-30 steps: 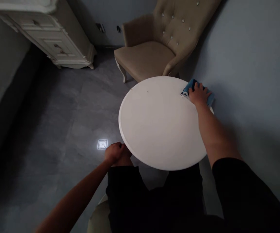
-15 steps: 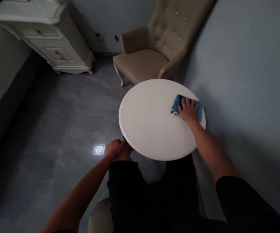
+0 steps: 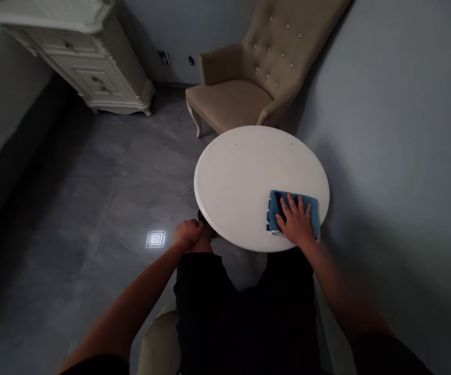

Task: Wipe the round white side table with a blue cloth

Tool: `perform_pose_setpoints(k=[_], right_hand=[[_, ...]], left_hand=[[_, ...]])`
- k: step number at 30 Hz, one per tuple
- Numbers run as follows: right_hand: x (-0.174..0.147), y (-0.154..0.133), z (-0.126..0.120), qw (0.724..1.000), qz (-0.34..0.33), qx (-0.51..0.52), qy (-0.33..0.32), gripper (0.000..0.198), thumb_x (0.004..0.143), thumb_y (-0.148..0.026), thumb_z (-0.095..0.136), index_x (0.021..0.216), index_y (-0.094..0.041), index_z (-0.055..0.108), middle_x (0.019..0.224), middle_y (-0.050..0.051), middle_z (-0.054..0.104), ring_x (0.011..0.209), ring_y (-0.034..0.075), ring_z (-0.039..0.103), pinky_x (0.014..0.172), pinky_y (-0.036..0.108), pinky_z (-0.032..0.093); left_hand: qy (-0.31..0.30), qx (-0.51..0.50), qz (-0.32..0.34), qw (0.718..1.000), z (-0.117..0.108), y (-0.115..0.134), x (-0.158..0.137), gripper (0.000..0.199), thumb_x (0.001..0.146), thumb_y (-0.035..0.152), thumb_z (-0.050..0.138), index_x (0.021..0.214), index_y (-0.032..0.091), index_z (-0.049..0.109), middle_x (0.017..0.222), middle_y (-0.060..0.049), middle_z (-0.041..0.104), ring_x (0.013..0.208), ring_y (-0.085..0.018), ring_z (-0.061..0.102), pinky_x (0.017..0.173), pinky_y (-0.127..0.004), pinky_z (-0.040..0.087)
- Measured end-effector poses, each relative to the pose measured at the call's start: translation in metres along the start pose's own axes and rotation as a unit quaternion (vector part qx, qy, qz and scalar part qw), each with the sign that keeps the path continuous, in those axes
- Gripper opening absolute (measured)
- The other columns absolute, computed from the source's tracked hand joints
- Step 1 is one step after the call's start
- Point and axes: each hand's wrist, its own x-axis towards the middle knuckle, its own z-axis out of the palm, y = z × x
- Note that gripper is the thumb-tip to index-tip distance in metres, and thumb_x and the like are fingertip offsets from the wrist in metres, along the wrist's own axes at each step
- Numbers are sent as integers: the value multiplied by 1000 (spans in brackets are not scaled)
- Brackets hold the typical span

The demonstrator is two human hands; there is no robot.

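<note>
Centrally right, the fingers (image 3: 291, 204) of the right hand (image 3: 299, 225) are spread and extended, pressed flat upon a folded blue cloth (image 3: 274, 208) rather than clasped about it. The cloth, marked with darker navy bands, lies on the near right part of a rounded white surface (image 3: 237, 192), close to its rim; a pale fold shows at its near edge. The left hand (image 3: 187, 233) rests on the left knee (image 3: 201, 247), just beside the near left rim, its fingers curled inward; whether they enclose anything cannot be told. A dark item, too dim to identify, shows beside that hand, below the rim. A few small specks appear towards the far edge of the surface. Below it are the person's black shorts (image 3: 245, 323) and, at lower left, part of a beige seat (image 3: 159, 346). Beyond the surface stands a tan armchair (image 3: 233, 101) with a buttoned back. To the right rises a grey-blue wall (image 3: 397, 130). At upper left stands a white cabinet (image 3: 98, 78) with carved edges. A bright square pattern (image 3: 155, 239) lies on the grey floor (image 3: 112, 172), left of the left hand.
</note>
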Motion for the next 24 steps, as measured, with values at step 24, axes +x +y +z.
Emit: perform_pose_setpoints(k=[24], right_hand=[[342,102,-1,994,110,2,20,83,117,-64,24,183,-14,30,186,29,26,166,55,30,123,93,23]], left_hand=[[-9,13,-35,999,-8,-18,15,60,111,52,37,115,20,87,125,-18,84,117,-36,78,95,-41,59]])
